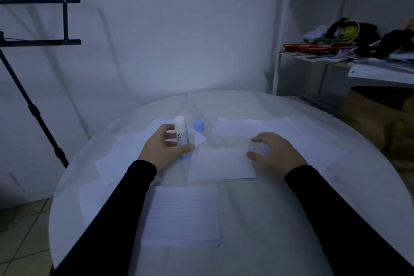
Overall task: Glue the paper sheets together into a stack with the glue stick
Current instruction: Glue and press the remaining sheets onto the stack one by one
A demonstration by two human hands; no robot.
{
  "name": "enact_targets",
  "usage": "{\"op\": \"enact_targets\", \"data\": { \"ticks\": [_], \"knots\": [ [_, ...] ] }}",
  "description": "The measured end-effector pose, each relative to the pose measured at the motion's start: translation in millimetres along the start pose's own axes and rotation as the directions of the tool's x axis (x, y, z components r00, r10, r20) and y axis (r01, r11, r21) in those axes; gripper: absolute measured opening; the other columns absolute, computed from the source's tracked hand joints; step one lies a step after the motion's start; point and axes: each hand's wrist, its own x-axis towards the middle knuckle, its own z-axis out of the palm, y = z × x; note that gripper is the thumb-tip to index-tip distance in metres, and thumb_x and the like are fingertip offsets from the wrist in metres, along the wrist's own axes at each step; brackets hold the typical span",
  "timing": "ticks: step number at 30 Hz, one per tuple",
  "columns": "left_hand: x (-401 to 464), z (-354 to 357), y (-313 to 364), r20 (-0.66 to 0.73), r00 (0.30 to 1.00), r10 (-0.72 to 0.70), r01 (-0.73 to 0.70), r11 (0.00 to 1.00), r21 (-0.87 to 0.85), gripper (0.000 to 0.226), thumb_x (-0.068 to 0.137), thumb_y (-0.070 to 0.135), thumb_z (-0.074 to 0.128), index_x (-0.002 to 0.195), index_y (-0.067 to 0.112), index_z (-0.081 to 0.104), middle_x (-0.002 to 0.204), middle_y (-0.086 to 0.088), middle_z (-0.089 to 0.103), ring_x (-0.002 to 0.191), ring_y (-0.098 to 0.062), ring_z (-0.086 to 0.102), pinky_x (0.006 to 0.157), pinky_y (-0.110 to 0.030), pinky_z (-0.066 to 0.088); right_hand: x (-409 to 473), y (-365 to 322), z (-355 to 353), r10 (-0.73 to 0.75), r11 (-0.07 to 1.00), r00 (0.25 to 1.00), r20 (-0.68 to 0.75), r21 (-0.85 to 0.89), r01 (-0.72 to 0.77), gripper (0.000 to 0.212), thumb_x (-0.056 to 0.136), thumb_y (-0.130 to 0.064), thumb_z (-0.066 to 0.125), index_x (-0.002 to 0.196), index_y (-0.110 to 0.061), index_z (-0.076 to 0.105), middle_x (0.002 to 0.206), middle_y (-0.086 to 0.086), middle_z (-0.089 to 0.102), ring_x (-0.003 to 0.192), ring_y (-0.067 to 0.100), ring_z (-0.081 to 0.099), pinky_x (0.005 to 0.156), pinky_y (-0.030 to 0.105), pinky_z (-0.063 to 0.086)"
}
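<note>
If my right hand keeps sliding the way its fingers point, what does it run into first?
Probably the glue stick held upright in your left hand. Your right hand points left over the sheet, and nothing else shows between, though depth is hard to judge.

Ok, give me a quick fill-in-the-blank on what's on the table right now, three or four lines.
1. The glue stick is gripped by the ____ hand.
2. The blue cap stands ____ the glue stick, on the table.
3. The right hand touches the ____ edge of a loose sheet.
4. The stack lies ____ to the person than the loose sheet.

Missing words: left; off; right; nearer
</note>
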Motion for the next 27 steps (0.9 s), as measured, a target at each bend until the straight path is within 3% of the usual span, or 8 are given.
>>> {"op": "enact_targets", "data": {
  "ticks": [2,5,7,9,11,14,18,27],
  "knots": [
    [-3.0,-4.4,7.4,-0.159,0.984,0.082,-0.083,0.996,-0.005,0.06,0.049,0.051,0.084,0.099,0.034,0.055,0.097,0.011,0.06,0.076,-0.007,0.061,0.067,-0.017,0.047,1.1,7.2,-6.1,0.042,0.998,0.991,-0.128,-0.046,-0.048,0.047,0.083,-0.041,0.065,0.125,-0.02,0.058,0.135,0.001,0.052,0.123,0.02,0.046,0.102,0.025,0.03],
    [-10.9,-9.2,23.6,-0.417,0.83,0.37,-0.343,0.929,0.142,0.041,0.061,0.04,0.085,0.085,0.024,0.056,0.076,0.002,0.052,0.061,-0.007,0.046,0.057,-0.011,0.036,0.4,18.9,-9.6,0.237,0.953,0.966,-0.107,-0.169,-0.252,0.066,0.08,-0.057,0.061,0.137,-0.026,0.046,0.145,-0.001,0.041,0.131,0.024,0.039,0.107,0.039,0.033],
    [-19.6,-5.3,36.5,-0.366,0.767,0.527,-0.488,0.849,0.2,0.029,0.071,0.027,0.083,0.079,0.022,0.056,0.064,0.001,0.051,0.055,-0.008,0.045,0.054,-0.011,0.035,1.8,24.5,-10.9,0.316,0.937,0.948,-0.023,-0.149,-0.316,0.072,0.079,-0.057,0.061,0.141,-0.028,0.039,0.151,-0.003,0.032,0.136,0.023,0.032,0.111,0.041,0.029],
    [-27.7,5.3,43.5,-0.103,0.799,0.592,-0.548,0.788,0.279,0.022,0.073,0.031,0.081,0.08,0.025,0.061,0.067,0.005,0.058,0.058,-0.008,0.052,0.056,-0.01,0.035,2.6,30.7,-15.5,0.344,0.933,0.938,0.041,-0.128,-0.337,0.073,0.078,-0.051,0.063,0.143,-0.031,0.036,0.155,-0.003,0.024,0.139,0.023,0.026,0.114,0.043,0.024],
    [-30.0,17.5,42.2,0.219,0.9,0.376,-0.435,0.778,0.453,0.03,0.075,0.044,0.076,0.097,0.028,0.066,0.093,0.013,0.063,0.084,-0.006,0.06,0.072,-0.011,0.038,-0.3,35.4,-20.8,0.371,0.92,0.919,0.133,-0.189,-0.344,0.076,0.079,-0.045,0.063,0.146,-0.034,0.03,0.157,-0.003,0.018,0.142,0.023,0.021,0.115,0.044,0.02],
    [-27.7,30.4,32.1,0.331,0.943,-0.021,-0.241,0.643,0.727,0.056,0.077,0.061,0.064,0.126,0.034,0.056,0.128,0.008,0.054,0.12,-0.014,0.05,0.099,-0.027,0.04,-7.8,40.5,-24.8,0.374,0.917,0.916,0.149,-0.205,-0.341,0.074,0.083,-0.044,0.061,0.147,-0.029,0.028,0.156,-0.001,0.022,0.141,0.021,0.025,0.116,0.042,0.02],
    [-26.8,42.2,34.0,0.317,0.948,-0.031,-0.241,0.58,0.778,0.053,0.08,0.065,0.057,0.126,0.037,0.056,0.136,0.008,0.051,0.126,-0.014,0.046,0.103,-0.029,0.037,-13.9,39.4,-23.4,0.355,0.933,0.932,0.077,-0.088,-0.348,0.066,0.084,-0.039,0.065,0.143,-0.027,0.038,0.151,-0.001,0.035,0.136,0.022,0.035,0.115,0.039,0.025],
    [-29.6,49.6,35.2,0.321,0.947,0.008,-0.262,0.596,0.759,0.047,0.078,0.066,0.058,0.119,0.043,0.058,0.132,0.014,0.053,0.123,-0.01,0.047,0.1,-0.027,0.037,-15.7,43.0,-21.8,0.37,0.928,0.929,-0.014,0.043,-0.369,0.053,0.086,-0.02,0.066,0.137,-0.02,0.049,0.144,0.007,0.045,0.131,0.024,0.043,0.11,0.03,0.03]
  ]
}}
